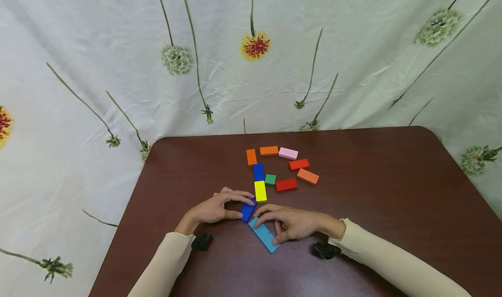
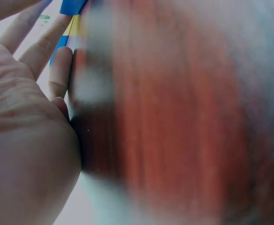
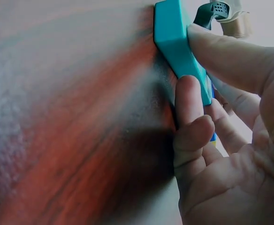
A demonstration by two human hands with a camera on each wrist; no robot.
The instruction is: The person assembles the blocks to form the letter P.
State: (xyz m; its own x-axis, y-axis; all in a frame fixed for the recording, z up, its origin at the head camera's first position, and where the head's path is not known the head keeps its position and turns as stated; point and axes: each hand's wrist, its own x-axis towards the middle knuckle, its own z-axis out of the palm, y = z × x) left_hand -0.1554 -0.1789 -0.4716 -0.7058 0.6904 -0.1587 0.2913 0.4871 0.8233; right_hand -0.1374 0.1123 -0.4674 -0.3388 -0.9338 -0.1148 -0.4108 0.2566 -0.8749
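Observation:
My left hand pinches a blue block between the thumb at its near end and the fingers at its far end. That block lies slantwise just below a yellow block. Flat on the table, a longer light blue block slopes down to the right, its upper end close to the blue one. My right hand grips it, thumb at the lower right end and fingertips near the upper end. In the right wrist view the thumb presses the side of the light blue block.
Above the yellow block stands another blue block, topped by an orange block. A loop of blocks curves right: orange, pink, red, orange, red and green. A flowered cloth hangs behind the brown table.

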